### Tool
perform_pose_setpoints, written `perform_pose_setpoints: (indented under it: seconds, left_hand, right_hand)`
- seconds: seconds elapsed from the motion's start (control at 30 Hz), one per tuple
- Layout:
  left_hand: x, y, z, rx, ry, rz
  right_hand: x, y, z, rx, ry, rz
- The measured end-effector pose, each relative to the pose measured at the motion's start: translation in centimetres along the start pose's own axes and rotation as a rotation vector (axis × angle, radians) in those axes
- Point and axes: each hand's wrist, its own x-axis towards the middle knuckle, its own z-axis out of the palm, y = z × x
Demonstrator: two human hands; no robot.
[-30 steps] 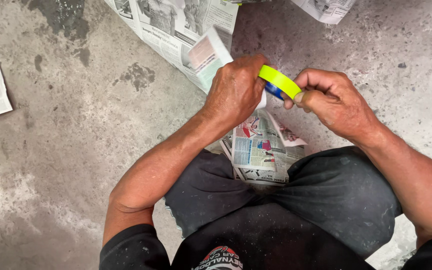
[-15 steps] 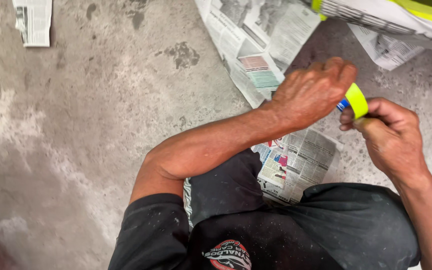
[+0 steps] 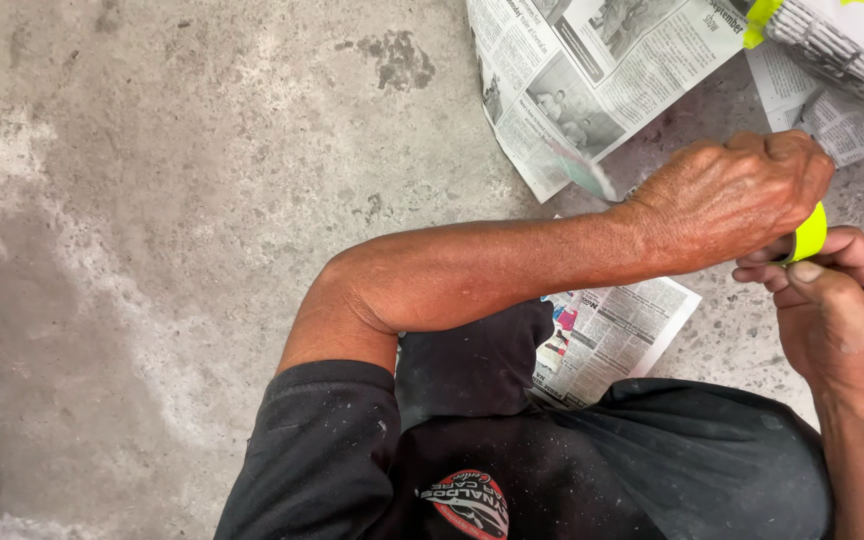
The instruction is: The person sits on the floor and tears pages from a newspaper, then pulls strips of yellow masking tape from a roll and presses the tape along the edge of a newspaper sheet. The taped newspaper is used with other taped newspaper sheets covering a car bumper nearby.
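- The person squats over a grey concrete floor [image 3: 182, 200], dark shirt and dark trousers filling the bottom of the view.
- The left hand [image 3: 737, 195], at about 3 o'clock in the view, reaches across the body with its forearm lying level; its fingers are curled shut over a roll of neon-yellow tape [image 3: 810, 236], of which only a short arc shows below the knuckles.
- The right hand [image 3: 837, 310] sits at roughly 4 o'clock, just under the left one and touching it; its thumb and fingertips are pinched against the lower edge of the same yellow roll, so both hands grip it at once.
- The tape roll therefore sits between the two hands, near the right edge of the view, held up off the floor.
- A newspaper sheet [image 3: 612, 335] lies flat on the floor below the left forearm, at about 5 o'clock from the middle of the view, partly tucked under the person's knee.
- More newspaper, an opened spread [image 3: 592, 90], lies at 1 o'clock, its lower corner pointing down toward the left wrist.
- At the top right corner, around 2 o'clock, there is a newspaper-wrapped bundle [image 3: 842, 50] with strips of the same yellow tape on it; it runs out of the view, so its full shape cannot be told.
- A dark stain [image 3: 397, 60] marks the concrete at 12 o'clock, well apart from the hands.
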Motion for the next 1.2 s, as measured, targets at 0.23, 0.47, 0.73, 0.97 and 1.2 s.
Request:
perform_pose_setpoints:
  seconds: [0.23,0.47,0.73,0.97,1.2]
  left_hand:
    - [0.3,-0.3,-1.0,0.052,-0.056,0.022]
    - [0.1,-1.2,-2.7,0.023,-0.224,0.051]
    - [1.0,-1.9,-6.3,-0.170,-0.108,0.059]
    - [-0.2,1.6,-7.4,-0.476,-0.191,0.139]
    - [0.1,1.6,-6.7,-0.489,-0.092,0.098]
  right_hand:
    - [0.4,-0.9,1.7,-0.157,0.023,0.012]
    - [0.9,-1.2,2.8,-0.057,0.036,0.069]
    - [1.0,-2.1,2.2,0.219,0.044,0.046]
    - [0.1,-2.0,1.7,0.443,0.032,-0.054]
    - [-0.3,-1.6,2.0,0.491,0.008,-0.136]
